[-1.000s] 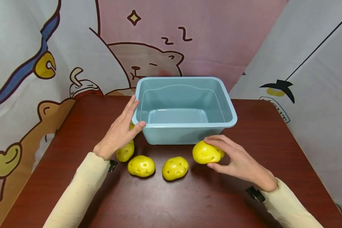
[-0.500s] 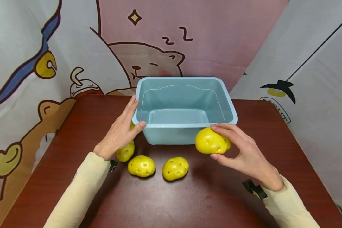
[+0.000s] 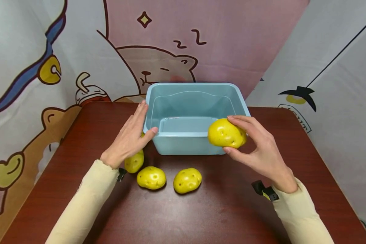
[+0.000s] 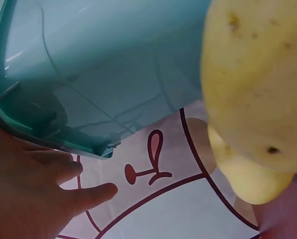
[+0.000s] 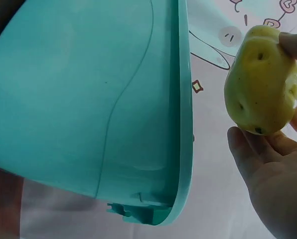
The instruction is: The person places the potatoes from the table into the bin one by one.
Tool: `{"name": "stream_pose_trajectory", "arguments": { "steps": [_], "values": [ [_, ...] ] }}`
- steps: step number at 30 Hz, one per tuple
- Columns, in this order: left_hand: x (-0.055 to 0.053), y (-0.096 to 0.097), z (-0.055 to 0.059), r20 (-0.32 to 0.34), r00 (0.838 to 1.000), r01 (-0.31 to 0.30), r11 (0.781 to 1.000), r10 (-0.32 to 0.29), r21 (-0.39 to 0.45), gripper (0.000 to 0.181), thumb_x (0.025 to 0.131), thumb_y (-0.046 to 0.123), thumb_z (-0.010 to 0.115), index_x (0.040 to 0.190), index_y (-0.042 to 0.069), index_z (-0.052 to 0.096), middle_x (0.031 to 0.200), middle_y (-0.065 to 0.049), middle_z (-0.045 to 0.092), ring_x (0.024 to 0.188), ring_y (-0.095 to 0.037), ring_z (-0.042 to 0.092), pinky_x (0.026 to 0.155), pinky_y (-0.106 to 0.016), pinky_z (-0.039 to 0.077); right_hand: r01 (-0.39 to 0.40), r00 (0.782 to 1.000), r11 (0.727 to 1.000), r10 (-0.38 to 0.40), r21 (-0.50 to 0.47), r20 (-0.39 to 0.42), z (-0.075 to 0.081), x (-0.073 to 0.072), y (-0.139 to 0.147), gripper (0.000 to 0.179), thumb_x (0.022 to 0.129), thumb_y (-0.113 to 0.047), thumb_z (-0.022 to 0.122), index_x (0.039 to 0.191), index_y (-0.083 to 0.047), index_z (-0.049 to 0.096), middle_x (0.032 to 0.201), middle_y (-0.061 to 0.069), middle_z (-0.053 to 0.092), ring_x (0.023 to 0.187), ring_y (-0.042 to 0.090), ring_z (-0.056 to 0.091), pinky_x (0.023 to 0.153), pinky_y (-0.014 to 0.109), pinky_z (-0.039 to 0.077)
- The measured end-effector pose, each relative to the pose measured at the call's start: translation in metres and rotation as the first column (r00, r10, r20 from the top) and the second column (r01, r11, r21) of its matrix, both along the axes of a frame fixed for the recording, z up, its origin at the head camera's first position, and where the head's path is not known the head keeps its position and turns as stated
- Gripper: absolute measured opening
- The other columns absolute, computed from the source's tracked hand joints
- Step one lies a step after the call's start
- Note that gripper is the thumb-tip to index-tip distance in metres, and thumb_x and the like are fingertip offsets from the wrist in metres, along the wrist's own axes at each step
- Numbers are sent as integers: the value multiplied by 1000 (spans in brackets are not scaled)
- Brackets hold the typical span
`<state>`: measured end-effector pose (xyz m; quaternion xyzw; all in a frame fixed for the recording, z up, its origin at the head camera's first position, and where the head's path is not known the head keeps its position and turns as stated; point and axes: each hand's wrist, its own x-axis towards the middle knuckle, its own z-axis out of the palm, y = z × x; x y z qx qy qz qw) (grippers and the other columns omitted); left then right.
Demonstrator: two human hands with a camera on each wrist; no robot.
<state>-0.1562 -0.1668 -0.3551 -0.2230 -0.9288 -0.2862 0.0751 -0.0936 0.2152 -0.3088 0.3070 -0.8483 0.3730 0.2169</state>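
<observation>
My right hand pinches a yellow potato between thumb and fingers. In the head view the potato overlaps the front right rim of a light blue plastic basin. The right wrist view shows the same potato held beside the basin's rim. My left hand lies against the basin's left side, fingers straight and thumb by the front left corner. From the left wrist, this hand appears right at the basin's rim, with potatoes close to the camera.
On the brown table, two potatoes lie in front of the basin, one left and one right. Another potato sits partly under the left hand, with a sliver of yellow behind it. A cartoon-printed curtain hangs behind the table.
My right hand has lifted the potato off the table and raised it to the level of the basin's front rim. The left hand has hardly moved.
</observation>
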Motion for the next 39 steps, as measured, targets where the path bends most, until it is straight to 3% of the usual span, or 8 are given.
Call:
{"name": "stream_pose_trajectory", "arguments": {
  "steps": [5, 9, 12, 16, 21, 29, 39],
  "values": [
    [-5, 3, 5, -7, 1000, -16, 1000, 16, -19, 94, 102, 70, 36, 166, 7, 9, 174, -2, -3, 160, -21, 2, 125, -56, 14, 16, 1000, 1000, -16, -9, -2, 5, -10, -4, 83, 65, 1, 94, 141, -8, 63, 138, 8, 61, 120, 18, 57, 98, 15, 44],
    [-7, 4, 8, 14, 999, -38, 999, 38, -32, 97, 101, 73, 35, 166, 7, 6, 173, -2, -6, 159, -21, -2, 126, -56, 12, 22, 1000, 1000, -22, -11, 9, 9, -18, -6, 81, 68, 0, 94, 142, -10, 63, 138, 6, 61, 117, 17, 56, 85, 12, 50],
    [-7, 3, 8, 40, 998, -53, 998, 55, -43, 98, 101, 73, 35, 166, 7, 4, 173, -2, -8, 159, -20, -5, 126, -57, 11, 22, 1000, 1000, -22, -14, 10, 12, -26, -8, 79, 70, 0, 93, 142, -11, 63, 138, 5, 62, 116, 17, 57, 86, 13, 50],
    [-7, 3, 9, 63, 996, -64, 996, 68, -61, 97, 101, 71, 38, 166, 6, 7, 173, -2, -8, 159, -19, -5, 125, -57, 11, 36, 999, 999, -36, -4, 14, 13, -36, -9, 75, 74, -5, 92, 143, -13, 63, 137, 4, 62, 116, 19, 58, 99, 18, 43],
    [-7, 4, 11, 78, 994, -71, 993, 78, -96, 95, 102, 69, 38, 166, 4, 10, 173, -6, -4, 159, -19, -3, 126, -56, 11, 50, 997, 998, -52, 43, 48, 12, -49, -9, 71, 80, -15, 90, 146, -18, 61, 139, 1, 62, 120, 20, 58, 99, 22, 43],
    [-10, 8, 11, 74, 995, -66, 992, 74, -104, 92, 103, 66, 38, 165, 4, 11, 173, -5, -3, 159, -18, -2, 127, -53, 9, 63, 988, 986, -83, 153, 128, 8, -73, -4, 66, 88, -28, 85, 147, -15, 59, 140, 3, 62, 122, 23, 58, 98, 48, 49],
    [-10, 10, 10, 71, 995, -61, 993, 69, -101, 91, 103, 65, 38, 165, 3, 12, 173, -8, 0, 159, -21, 0, 126, -54, 12, 57, 969, 952, -126, 302, 213, 1, -83, 0, 67, 92, -41, 79, 148, -11, 58, 141, 9, 62, 119, 28, 58, 96, 50, 49]
  ]
}}
